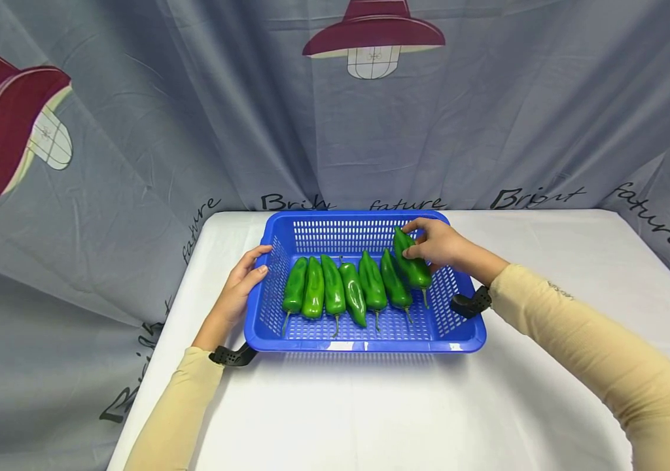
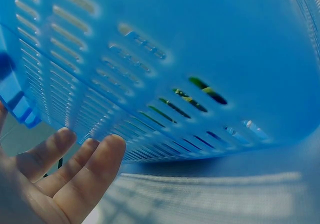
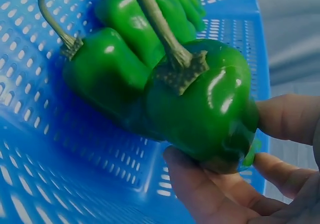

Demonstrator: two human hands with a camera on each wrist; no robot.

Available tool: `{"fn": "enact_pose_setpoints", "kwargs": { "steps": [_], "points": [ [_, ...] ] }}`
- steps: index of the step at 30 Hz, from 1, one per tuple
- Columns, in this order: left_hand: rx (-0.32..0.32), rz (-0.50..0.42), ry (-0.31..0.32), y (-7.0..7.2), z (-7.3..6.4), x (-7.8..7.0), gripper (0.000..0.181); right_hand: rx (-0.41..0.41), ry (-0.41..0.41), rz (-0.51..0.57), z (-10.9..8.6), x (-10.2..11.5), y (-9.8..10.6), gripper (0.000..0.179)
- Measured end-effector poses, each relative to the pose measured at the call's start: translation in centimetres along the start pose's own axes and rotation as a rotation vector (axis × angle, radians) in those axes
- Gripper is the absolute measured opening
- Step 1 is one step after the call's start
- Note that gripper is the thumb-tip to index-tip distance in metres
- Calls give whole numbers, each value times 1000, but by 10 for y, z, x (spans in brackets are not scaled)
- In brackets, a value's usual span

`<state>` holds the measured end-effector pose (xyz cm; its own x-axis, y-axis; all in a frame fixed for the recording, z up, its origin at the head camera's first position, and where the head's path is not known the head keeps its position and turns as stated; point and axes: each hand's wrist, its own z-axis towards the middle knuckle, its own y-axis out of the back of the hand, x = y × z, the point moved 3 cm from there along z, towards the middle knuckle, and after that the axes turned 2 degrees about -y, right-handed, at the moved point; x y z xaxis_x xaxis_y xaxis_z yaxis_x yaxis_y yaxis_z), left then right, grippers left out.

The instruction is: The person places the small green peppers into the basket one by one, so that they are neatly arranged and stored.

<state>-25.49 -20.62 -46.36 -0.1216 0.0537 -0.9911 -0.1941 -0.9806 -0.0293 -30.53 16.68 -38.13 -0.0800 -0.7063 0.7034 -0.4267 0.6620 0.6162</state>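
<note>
A blue plastic basket with slotted walls holds several long green peppers, lined up side by side with most stems toward the front. My left hand holds the basket's left rim, thumb and a finger over the top. In the left wrist view, other fingers lie against the outside of the slotted wall. My right hand grips the rightmost green pepper between thumb and fingers. That pepper is raised over its neighbour, stem toward the right wrist camera, by the basket's right wall.
The basket stands on a white-covered table. Behind and to the left hangs a grey curtain printed with red lamps and lettering. Black wrist straps sit close to the basket's left and right sides.
</note>
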Motion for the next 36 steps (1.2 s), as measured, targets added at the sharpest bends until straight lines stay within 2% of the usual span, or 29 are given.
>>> {"fn": "enact_pose_setpoints", "kwargs": {
  "steps": [11,18,22,29,36],
  "points": [
    [3,-1,2,0,-1,-1,39,-45,-13,-163,3,-1,-11,55],
    [5,6,5,0,-1,0,39,-16,-34,-175,4,-2,-17,55],
    [9,8,2,0,-1,0,39,-16,-43,-234,6,-3,-20,55],
    [4,19,7,0,-1,-1,40,-21,-10,-399,8,-4,-24,55],
    [4,11,13,0,0,-1,40,5,23,-477,5,-5,-31,58]
  ]
}}
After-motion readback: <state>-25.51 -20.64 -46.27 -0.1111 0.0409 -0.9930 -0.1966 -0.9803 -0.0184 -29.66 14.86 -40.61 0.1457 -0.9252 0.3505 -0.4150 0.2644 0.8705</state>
